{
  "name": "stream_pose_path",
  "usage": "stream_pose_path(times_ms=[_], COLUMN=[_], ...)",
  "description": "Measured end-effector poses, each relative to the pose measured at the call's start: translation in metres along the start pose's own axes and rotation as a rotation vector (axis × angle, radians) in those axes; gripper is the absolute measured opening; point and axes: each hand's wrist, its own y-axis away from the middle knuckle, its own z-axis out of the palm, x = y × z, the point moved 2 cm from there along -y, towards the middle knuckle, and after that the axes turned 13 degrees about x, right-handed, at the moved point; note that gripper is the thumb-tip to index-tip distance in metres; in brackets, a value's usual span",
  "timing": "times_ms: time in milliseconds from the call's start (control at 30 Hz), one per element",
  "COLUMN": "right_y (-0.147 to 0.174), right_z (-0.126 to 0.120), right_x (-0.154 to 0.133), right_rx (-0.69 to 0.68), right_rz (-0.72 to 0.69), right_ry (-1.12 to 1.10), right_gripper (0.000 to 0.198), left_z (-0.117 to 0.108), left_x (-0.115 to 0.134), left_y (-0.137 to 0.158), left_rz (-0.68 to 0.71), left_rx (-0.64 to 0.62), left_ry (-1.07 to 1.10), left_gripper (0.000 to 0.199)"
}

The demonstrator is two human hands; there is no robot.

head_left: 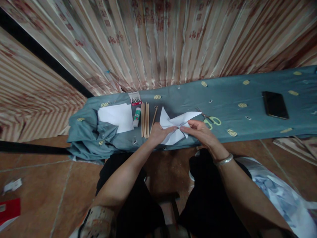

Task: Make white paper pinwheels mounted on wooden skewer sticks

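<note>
A white paper pinwheel (176, 122) is held between both hands above the front edge of the cloth-covered bench. My left hand (158, 132) grips its left side, with the thumb pressed close to the centre. From the right, my right hand (199, 131) pinches the paper near the middle, where the folded tips meet. Its fingers partly hide that side. Scissors with light green handles (214, 121) lie just beyond my right hand. One wooden stick (154, 117) rests beside my left hand, next to a row of several more sticks (145, 119).
Left of the sticks are a glue stick (136, 117), a small open box of metal pins (135, 99) and white paper sheets (116, 116). A black phone (275, 104) lies at the right. Curtains (158, 43) hang behind the bench; a plastic bag (279, 191) stands on the floor.
</note>
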Motion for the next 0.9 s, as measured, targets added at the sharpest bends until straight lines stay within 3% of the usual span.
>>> stream_pose_path(times_ms=[367,600,900], right_y=[-0.005,0.001,0.012], right_z=[0.001,0.004,0.006], right_x=[0.009,0.002,0.003], right_rx=[0.01,-0.011,0.142], right_rz=[-0.006,-0.047,-0.205], right_ry=[0.005,-0.026,0.101], right_gripper=[0.045,0.039,0.029], left_z=[-0.002,-0.006,-0.014], left_x=[0.001,0.013,0.028], left_y=[0.005,0.009,0.019], left_rz=[0.016,0.122,0.295], left_rx=[-0.027,-0.041,-0.009], left_ry=[-0.047,-0.033,-0.149], left_gripper=[0.035,0.026,0.021])
